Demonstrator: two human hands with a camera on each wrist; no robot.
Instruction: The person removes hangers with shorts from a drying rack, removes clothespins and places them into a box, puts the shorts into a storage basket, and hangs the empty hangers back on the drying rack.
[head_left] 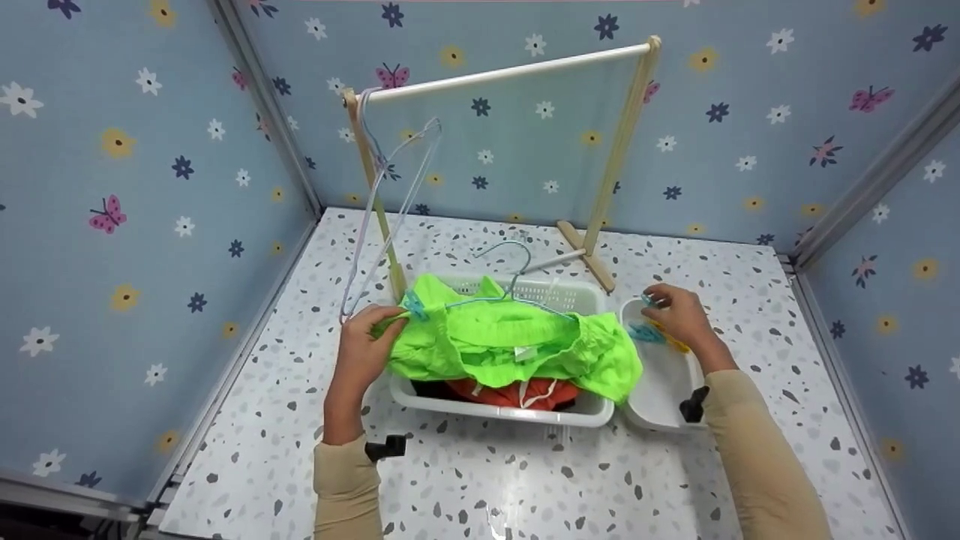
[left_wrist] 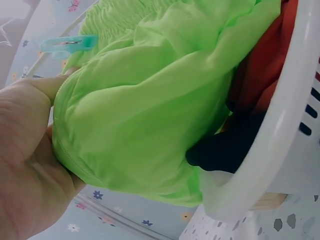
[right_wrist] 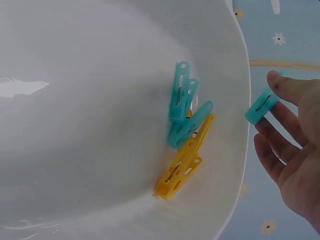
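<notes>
Bright green shorts [head_left: 495, 337] lie over a white basket [head_left: 502, 412], with a blue wire hanger [head_left: 517, 285] at their waistband. A blue clothespin [left_wrist: 70, 44] is clipped on the waistband's left side. My left hand [head_left: 365, 349] pinches the shorts' left edge between thumb and fingers; some fingertips are hidden behind the cloth. Over the rim of a white tub [head_left: 660, 390], my right hand [head_left: 681, 319] holds a teal clothespin [right_wrist: 262, 106] between thumb and fingers. Inside the tub lie teal clothespins [right_wrist: 181, 95] and a yellow clothespin [right_wrist: 175, 172].
Behind the basket stands a wooden rack with a white rail [head_left: 510, 73]. Pale wire hangers [head_left: 375, 161] hang at the rail's left end. Red cloth [head_left: 517, 392] with white cords and dark cloth [left_wrist: 230, 145] lie in the basket. Flowered panels [head_left: 480, 150] enclose the speckled table [head_left: 480, 480].
</notes>
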